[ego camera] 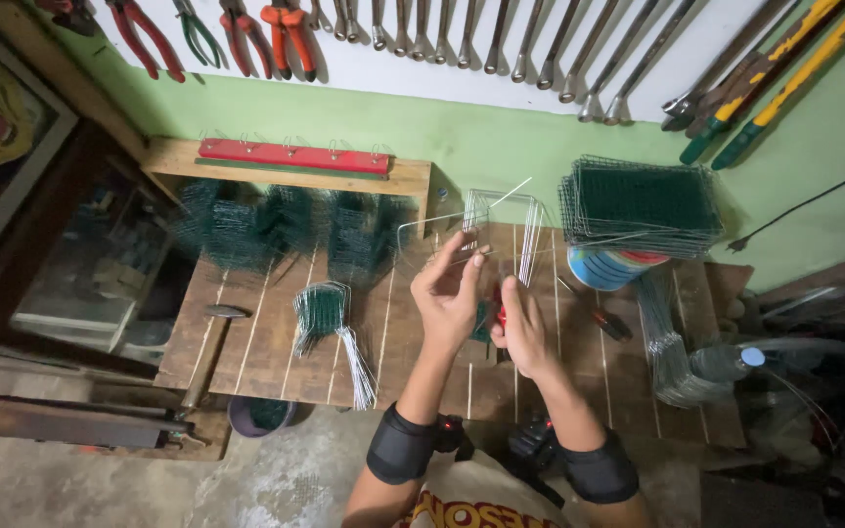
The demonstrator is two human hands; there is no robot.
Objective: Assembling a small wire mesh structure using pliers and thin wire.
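A bent loop of thin wire [486,230] stands above the middle of the wooden bench [266,342], held up at about twelve o'clock from both hands. Its long sides run roughly upright and away from the person, with one loose end slanting toward one o'clock. The left hand [450,293] is nearer to it: its fingertips pinch the wire at the lower edge of the loop, thumb and forefinger closed on it. The right hand [520,332] sits just beside the left, at about four o'clock from it, and is curled shut around a small red-handled tool [499,315]; whether the tool's tip touches the wire cannot be told.

At nine o'clock from the hands lies a bundle of green mesh with white wire tails [330,332], and farther left a hammer [209,342]. At two o'clock a stack of green mesh panels [643,200] rests on a colourful tub [610,267]. Along the wall at twelve o'clock hang pliers [286,29] and a row of spanners [501,39].
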